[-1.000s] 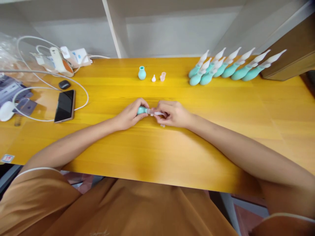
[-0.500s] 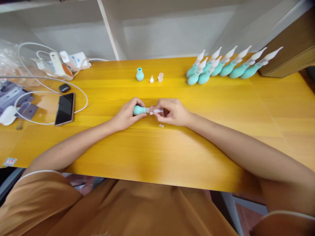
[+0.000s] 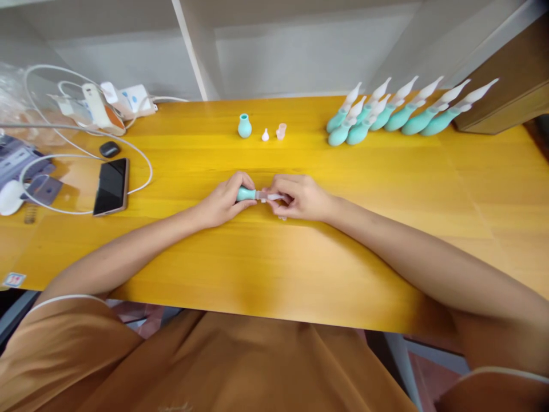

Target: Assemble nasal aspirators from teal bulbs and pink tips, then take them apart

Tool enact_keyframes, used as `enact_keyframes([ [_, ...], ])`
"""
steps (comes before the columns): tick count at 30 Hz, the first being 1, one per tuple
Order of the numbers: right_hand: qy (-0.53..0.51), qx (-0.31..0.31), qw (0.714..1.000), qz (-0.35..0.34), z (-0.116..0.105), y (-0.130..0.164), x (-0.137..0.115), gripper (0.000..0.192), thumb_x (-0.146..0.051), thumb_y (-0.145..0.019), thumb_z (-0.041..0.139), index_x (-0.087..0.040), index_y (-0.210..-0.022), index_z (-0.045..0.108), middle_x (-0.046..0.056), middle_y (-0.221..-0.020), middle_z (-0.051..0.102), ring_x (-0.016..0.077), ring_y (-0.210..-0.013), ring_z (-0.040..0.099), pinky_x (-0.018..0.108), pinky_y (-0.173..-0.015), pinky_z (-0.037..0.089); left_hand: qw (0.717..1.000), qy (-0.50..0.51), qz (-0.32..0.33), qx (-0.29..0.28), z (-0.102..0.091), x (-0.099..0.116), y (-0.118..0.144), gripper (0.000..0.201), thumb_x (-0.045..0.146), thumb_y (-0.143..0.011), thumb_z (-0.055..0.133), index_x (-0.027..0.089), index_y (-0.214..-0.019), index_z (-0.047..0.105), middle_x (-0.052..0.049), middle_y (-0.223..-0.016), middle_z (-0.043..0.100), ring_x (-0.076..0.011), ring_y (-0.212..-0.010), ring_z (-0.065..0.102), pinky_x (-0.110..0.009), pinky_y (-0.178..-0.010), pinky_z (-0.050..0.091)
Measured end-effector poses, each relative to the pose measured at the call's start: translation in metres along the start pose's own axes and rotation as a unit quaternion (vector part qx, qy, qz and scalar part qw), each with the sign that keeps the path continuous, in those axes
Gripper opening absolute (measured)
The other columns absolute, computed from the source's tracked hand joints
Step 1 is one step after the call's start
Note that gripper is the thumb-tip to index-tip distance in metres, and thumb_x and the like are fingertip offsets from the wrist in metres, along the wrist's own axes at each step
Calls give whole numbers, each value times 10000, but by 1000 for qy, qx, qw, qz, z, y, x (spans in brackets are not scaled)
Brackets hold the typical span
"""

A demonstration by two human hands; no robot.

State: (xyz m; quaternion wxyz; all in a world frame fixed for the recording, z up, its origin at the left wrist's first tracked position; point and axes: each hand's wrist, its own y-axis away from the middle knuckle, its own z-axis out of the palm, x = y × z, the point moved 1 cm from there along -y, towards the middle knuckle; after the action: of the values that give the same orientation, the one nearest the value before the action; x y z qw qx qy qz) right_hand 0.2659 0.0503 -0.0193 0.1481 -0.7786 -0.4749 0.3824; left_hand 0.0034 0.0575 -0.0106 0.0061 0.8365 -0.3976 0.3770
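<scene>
Both hands at mid-tabletop [image 3: 300, 274], meeting over one small assembly. Left hand [image 3: 223, 201] is wrapped around a teal bulb [image 3: 246, 194]; fingers curl over the top, thumb underneath, only the neck end of the bulb shows. Right hand [image 3: 300, 197] pinches the clear nozzle [image 3: 271, 197] between thumb and fingertips, fingers pressed together around it. Nozzle sits lined up with the bulb's neck and touches it; can't tell how far it's seated. Whole piece lies roughly horizontal, just above the wood. One tiny pale bit [image 3: 282, 218] lies on the tabletop under my right hand, too small to identify.

Far side, centre: a loose teal bulb standing upright [image 3: 244, 126], a small white tip [image 3: 265, 135] and a small clear cup piece [image 3: 281, 131] in a row, each apart from the next. Far right: row of finished aspirators [image 3: 398, 114], teal bulbs with white tips pointing up-right, lying side by side, touching.

Left edge: phone [image 3: 111, 186] face up, white cable [image 3: 86, 149] looped around it, dark earbud case [image 3: 110, 149] just beyond, power strip with chargers [image 3: 115, 103] at the back.
</scene>
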Motion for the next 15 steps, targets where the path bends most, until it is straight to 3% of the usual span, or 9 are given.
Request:
enact_keyframes([
  [8, -9, 27, 1000, 9, 1, -3, 3, 52, -255, -1027, 700, -207, -1021, 682, -8, -772, 636, 123, -620, 549, 252, -590, 442, 998, 35, -36, 38, -1, 4, -3, 320, 421, -1003, 734, 241, -1128, 501, -85, -1174, 691, -234, -1064, 673, -399, -966, 537],
  [15, -27, -10, 1000, 2, -1, -4, 1, 62, -265, -1034, 695, -204, -1035, 708, -11, -770, 629, 127, -644, 558, 248, -614, 446, 1000, 7, 1, 12, 4, -1, -1, 252, 412, -1040, 683, 243, -1114, 513, -93, -1146, 689, -237, -1032, 672, -399, -930, 543],
])
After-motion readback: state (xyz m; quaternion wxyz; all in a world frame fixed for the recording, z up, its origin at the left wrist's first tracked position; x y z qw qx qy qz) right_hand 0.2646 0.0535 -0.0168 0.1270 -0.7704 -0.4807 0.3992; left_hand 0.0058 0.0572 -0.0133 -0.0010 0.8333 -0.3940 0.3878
